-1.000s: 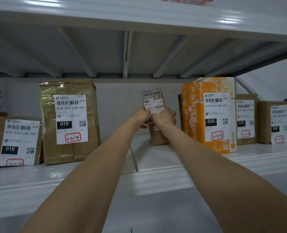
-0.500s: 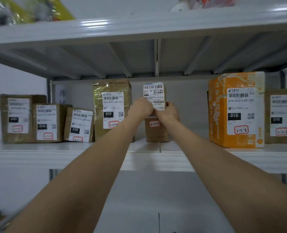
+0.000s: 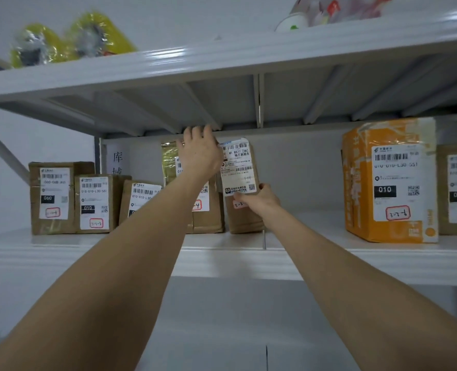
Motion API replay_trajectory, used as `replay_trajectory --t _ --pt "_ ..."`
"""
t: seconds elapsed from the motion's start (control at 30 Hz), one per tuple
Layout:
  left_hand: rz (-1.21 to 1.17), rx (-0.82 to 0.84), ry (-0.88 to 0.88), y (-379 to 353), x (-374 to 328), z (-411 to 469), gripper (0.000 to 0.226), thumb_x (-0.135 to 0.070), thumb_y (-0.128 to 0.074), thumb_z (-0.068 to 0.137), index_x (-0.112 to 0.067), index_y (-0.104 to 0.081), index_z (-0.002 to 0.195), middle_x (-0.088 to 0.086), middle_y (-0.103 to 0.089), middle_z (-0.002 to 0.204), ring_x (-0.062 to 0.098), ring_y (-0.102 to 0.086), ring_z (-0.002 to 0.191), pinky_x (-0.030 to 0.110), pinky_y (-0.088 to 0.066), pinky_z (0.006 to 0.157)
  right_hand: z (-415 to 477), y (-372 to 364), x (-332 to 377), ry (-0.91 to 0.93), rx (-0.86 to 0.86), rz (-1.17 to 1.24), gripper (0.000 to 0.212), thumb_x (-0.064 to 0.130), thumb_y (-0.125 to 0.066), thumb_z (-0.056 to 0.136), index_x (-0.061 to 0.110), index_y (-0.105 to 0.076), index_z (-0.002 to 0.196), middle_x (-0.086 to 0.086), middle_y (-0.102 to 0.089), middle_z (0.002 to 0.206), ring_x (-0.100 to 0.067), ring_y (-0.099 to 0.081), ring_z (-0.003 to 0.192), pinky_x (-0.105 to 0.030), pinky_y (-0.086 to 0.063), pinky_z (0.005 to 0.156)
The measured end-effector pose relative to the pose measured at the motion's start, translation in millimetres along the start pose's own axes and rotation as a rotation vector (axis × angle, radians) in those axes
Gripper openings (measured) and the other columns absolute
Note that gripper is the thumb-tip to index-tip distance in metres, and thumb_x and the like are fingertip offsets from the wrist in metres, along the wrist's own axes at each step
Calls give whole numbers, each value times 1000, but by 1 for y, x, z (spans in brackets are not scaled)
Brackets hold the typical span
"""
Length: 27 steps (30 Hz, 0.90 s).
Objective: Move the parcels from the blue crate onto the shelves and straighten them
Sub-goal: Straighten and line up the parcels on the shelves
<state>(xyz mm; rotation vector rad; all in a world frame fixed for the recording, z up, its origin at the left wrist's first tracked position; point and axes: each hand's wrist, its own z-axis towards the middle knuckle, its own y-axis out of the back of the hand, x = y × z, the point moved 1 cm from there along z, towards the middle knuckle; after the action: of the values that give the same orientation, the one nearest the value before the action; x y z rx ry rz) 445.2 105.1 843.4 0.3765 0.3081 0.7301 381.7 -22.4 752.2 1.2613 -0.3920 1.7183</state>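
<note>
Right hand (image 3: 259, 200): pinches the small parcel (image 3: 244, 218) low on its right edge. The thumb lies on the front by the corner of the white label (image 3: 238, 167); the other fingers are hidden behind.
Left hand (image 3: 200, 153): fingers straight and loosely spread, holding nothing. It is raised by the parcel's top left corner; I cannot tell whether it touches.
Parcel's place: standing on end on the shelf (image 3: 329, 261), between the two hands and leaning slightly.
Behind the left hand: the tall taped parcel (image 3: 208, 220), just beside the small one.
Right of the right hand: the orange box (image 3: 388, 183), well apart, with bare shelf between.
Weight: probably light, since a one-handed pinch seems enough to steady it.
Stiffness: the brown wrapping looks like firm card with square corners, so it should keep its shape when pressed.
Balance: tall on a narrow base, so likely to tip.
Where to hold: the two side edges, about mid-height, with flat fingers.
Avoid: the label, which seems to rise past the top edge and could peel or crease.
</note>
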Motion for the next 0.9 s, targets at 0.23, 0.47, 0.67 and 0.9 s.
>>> replay_trajectory --t 0.23,0.47,0.67,0.9 --pt "-87 123 98 -2 2 4 47 -36 -31 98 -9 -38 135 15 -35 140 35 -29 132 50 -34 101 2 -4 2 0 47 -99 60 36 -74 81 13 -47 129 -7 -57 130 -24 -56 116 -33 -47 93" --pt "-234 -81 -66 7 -56 -7 40 -25 -40 96 -7 -42 132 17 -40 134 34 -38 123 45 -39 94 -31 37 33 404 -378 -585 61 25 -66 86 20 -38 140 -10 -40 136 -29 -39 124 -38 -40 95" --pt "-567 92 -112 7 -144 -30 41 -20 -37 97 -10 -41 137 16 -39 139 33 -43 124 42 -37 99 -51 122 37 613 -662 -835 62 13 -62 83 21 -39 140 -11 -32 147 -29 -30 133 -39 -31 103" --pt "-675 253 -228 18 -231 -50 71 -26 -57 87 -20 -22 148 11 -25 150 32 -38 132 42 -38 104 -60 233 8 238 -711 -685 79 28 -62 89 20 -16 152 -12 -11 158 -31 -13 145 -46 -23 114"
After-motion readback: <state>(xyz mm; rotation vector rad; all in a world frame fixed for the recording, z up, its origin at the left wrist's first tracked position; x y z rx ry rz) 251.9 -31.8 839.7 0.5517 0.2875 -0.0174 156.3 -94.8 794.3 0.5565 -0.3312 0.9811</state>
